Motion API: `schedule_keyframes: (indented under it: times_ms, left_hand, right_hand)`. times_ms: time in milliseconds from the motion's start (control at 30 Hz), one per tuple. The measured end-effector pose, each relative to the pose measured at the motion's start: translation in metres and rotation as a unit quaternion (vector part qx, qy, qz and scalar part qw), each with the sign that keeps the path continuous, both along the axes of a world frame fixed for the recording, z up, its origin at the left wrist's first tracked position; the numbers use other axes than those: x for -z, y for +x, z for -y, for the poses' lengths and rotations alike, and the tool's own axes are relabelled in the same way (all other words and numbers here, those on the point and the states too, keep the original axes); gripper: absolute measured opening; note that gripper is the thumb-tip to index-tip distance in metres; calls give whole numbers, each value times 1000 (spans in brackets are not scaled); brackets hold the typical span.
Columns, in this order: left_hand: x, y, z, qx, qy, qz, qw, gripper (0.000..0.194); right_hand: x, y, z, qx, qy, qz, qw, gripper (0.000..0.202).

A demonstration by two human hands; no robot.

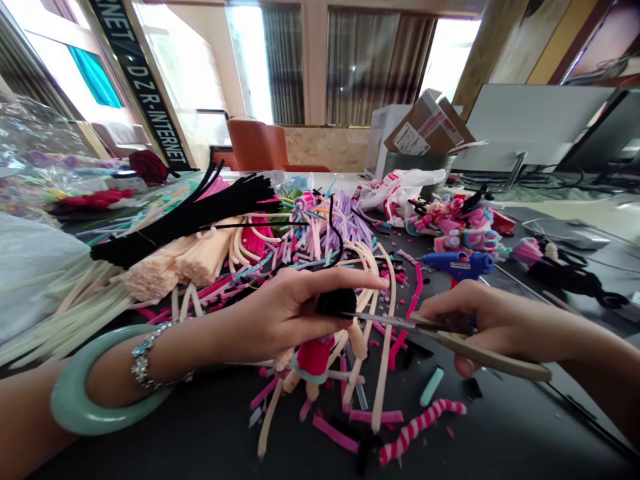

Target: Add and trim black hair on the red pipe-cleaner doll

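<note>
A small pipe-cleaner doll (316,357) with a black fuzzy head, a red-pink dress and cream limbs is in my left hand (280,310). Thumb and fingers pinch the black head, with the index finger stretched along its top. My right hand (483,323) grips a pair of scissors (493,357) with tan handles. The blades point left and their tips reach the black fuzz; I cannot tell whether they touch it. Below, a red-and-white striped twisted stem (423,427) lies on the dark table (200,433) among pink, black and cream offcuts.
Bundles of black pipe cleaners (190,217) and cream pipe cleaners (170,267) lie at the left. A blue glue gun (460,263) sits beyond my right hand. Finished fuzzy pieces (467,227), a cardboard box (427,127) and a monitor (535,127) stand at the back right.
</note>
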State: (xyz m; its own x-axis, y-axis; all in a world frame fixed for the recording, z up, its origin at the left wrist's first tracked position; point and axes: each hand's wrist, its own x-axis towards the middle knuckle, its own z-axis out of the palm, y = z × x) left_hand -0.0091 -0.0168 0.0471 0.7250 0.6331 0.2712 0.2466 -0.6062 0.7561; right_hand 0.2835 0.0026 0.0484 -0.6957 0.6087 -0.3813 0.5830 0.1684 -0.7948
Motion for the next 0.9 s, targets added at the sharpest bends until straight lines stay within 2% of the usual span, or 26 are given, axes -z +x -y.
schedule_keyframes:
  times_ms: [167, 400, 533, 700, 900]
  left_hand:
    - [2, -1, -3, 10, -22, 10, 1000, 29]
    - [6, 1, -8, 8, -69, 35, 997, 19]
    - [11, 2, -9, 10, -104, 44, 994, 19]
    - [15, 4, -9, 8, -154, 71, 986, 18]
    - [15, 2, -11, -4, -137, 62, 989, 20]
  right_hand:
    - [-1, -1, 0, -9, 22, 4, 1000, 35]
    - [-2, -2, 0, 0, 42, 28, 999, 39]
    - [3, -1, 0, 12, 39, 28, 999, 34]
    - [7, 0, 0, 42, 4, 19, 999, 43]
    - [1, -7, 6, 52, 21, 63, 996, 51]
